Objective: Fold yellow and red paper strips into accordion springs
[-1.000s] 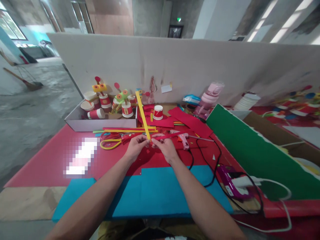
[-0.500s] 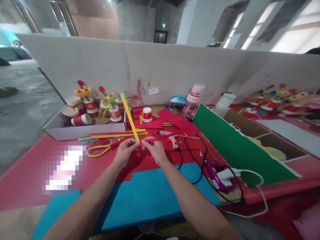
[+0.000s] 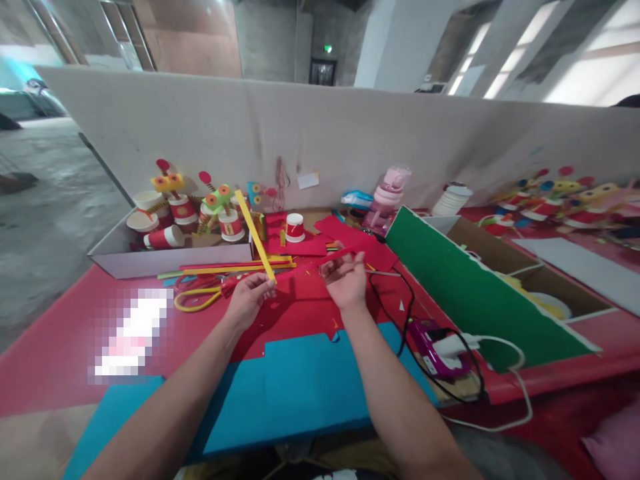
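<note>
My left hand (image 3: 251, 297) is closed, thumb and fingertips pinching the lower end of a long yellow paper strip (image 3: 255, 233) that slants up and away to the left. A red paper strip (image 3: 341, 255) reaches across to my right hand (image 3: 346, 277). Its near end is hard to make out against the red tabletop. My right hand is palm up with its fingers loosely curled and apart, the red strip lying at the fingertips. The pink glue gun is hidden behind that hand. Beside my left hand lie yellow-handled scissors (image 3: 197, 300).
Paper-cup figures stand in a white box (image 3: 175, 260) at left. A red-and-white paper cup (image 3: 295, 228) stands behind the hands. Blue sheets (image 3: 310, 380) cover the front. To the right are a purple power strip (image 3: 433, 350) with cables and a green-sided box (image 3: 480, 293).
My right hand has left my left fingertips, moving right and away, turning palm up and opening. My left hand keeps its pinch, with the yellow strip shifted slightly left.
</note>
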A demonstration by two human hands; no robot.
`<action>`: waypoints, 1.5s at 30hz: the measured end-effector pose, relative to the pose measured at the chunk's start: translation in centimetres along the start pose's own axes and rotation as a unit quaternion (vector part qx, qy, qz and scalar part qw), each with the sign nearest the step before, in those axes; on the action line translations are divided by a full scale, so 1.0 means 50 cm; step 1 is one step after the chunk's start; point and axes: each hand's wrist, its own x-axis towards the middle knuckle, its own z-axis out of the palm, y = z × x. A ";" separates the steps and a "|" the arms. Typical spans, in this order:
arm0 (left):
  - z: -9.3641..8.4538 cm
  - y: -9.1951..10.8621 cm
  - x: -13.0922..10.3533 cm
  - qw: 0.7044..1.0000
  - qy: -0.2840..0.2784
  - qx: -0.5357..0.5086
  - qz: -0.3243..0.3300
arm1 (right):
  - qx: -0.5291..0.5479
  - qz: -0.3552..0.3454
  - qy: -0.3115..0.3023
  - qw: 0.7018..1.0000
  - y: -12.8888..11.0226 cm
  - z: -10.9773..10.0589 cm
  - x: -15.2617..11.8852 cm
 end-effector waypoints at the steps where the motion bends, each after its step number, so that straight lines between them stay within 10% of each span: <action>1: 0.001 0.000 -0.001 1.000 -0.002 0.004 -0.004 | -0.004 0.046 -0.014 0.999 0.015 0.007 -0.005; 6: 0.004 -0.001 -0.005 1.000 -0.010 0.024 -0.009 | -0.071 0.192 -0.105 0.973 0.090 0.054 -0.044; 45: -0.004 -0.021 0.000 0.999 -0.006 0.031 -0.015 | -0.138 0.089 -0.113 0.980 0.107 0.085 -0.082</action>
